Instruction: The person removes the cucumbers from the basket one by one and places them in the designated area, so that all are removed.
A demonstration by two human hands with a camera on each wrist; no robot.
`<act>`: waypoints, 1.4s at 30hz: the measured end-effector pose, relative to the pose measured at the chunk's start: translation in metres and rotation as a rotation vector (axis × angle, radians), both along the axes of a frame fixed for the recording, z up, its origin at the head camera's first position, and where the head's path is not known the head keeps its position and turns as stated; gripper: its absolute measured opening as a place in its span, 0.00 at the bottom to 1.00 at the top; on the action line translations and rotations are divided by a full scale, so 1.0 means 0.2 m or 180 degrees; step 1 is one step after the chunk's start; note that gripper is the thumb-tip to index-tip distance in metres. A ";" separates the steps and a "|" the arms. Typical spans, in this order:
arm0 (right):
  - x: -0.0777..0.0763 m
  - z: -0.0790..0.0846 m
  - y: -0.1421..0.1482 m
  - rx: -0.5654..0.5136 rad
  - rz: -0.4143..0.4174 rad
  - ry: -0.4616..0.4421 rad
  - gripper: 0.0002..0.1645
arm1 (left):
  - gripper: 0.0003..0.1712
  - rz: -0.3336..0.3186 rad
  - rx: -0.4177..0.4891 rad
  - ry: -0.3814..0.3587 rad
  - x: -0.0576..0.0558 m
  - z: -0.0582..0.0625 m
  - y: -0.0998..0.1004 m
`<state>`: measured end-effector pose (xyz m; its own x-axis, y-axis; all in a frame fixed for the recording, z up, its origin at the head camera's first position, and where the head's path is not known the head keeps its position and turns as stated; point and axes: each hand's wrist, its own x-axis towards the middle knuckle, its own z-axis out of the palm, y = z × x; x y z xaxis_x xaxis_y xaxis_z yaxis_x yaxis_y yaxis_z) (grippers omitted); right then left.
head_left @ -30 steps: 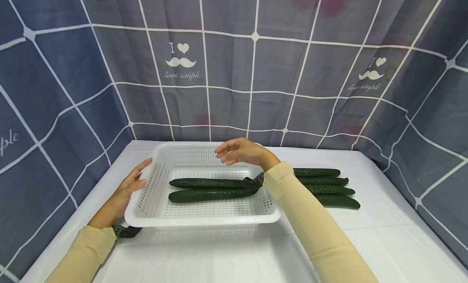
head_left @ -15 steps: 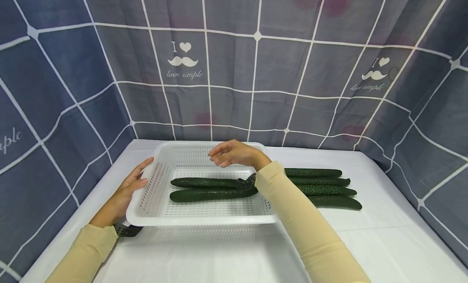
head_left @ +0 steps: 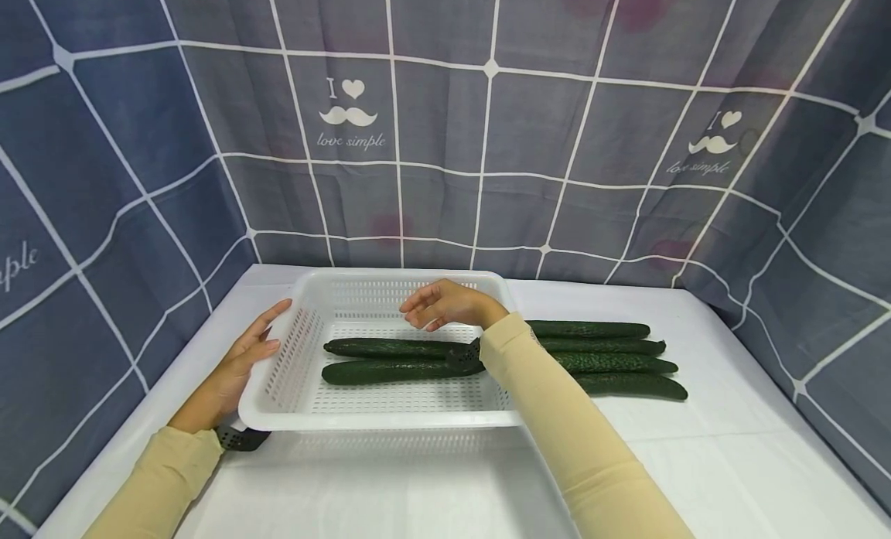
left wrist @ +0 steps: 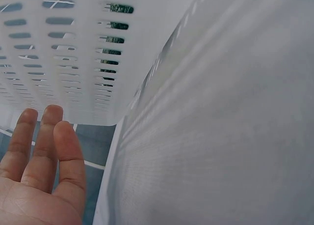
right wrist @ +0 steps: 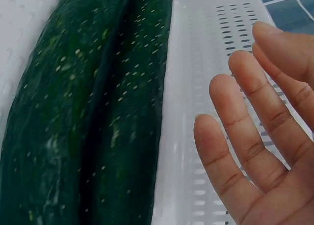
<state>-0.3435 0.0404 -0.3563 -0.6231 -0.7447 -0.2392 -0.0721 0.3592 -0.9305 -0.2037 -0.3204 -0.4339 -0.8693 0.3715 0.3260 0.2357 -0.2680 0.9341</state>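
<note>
A white perforated plastic basket (head_left: 390, 423) stands on the table. Two dark green cucumbers (head_left: 390, 373) lie side by side inside it, their right ends partly behind my right wrist's strap. My left hand (head_left: 235, 371) rests at the basket's left end, fingers extended along the wall; the left wrist view shows the fingertips (left wrist: 52, 113) close against the slotted side. Over the basket's right half hovers my right hand (head_left: 451, 304), fingers loosely bent and nothing held. In the right wrist view, its palm faces the basket beside the cucumbers (right wrist: 122, 112).
Several more cucumbers (head_left: 626, 363) lie in a row on the white table (head_left: 724, 438), right of the basket and partly hidden by my right sleeve (head_left: 578, 431). A grey checked curtain (head_left: 438, 121) surrounds the table at the back and sides.
My right hand has shifted a little left over the basket, then sunk slightly lower. The left hand stays at the basket's left end, and the cucumbers lie as before.
</note>
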 end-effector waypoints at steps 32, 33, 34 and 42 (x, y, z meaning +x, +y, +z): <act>0.04 -0.07 -0.05 0.1060 0.0236 0.0378 0.24 | 0.37 0.0162 -0.0147 -0.0092 0.00 0.01 0.00; 0.04 -0.07 -0.05 0.1082 0.0253 0.0428 0.24 | 0.37 0.0144 -0.0128 -0.0087 0.00 0.01 0.00; 0.04 -0.07 -0.05 0.1097 0.0267 0.0471 0.24 | 0.37 0.0129 -0.0111 -0.0082 0.00 0.01 -0.01; 0.06 -0.08 -0.06 0.1293 0.0385 0.0836 0.23 | 0.36 0.0135 -0.0112 -0.0095 0.00 0.00 -0.01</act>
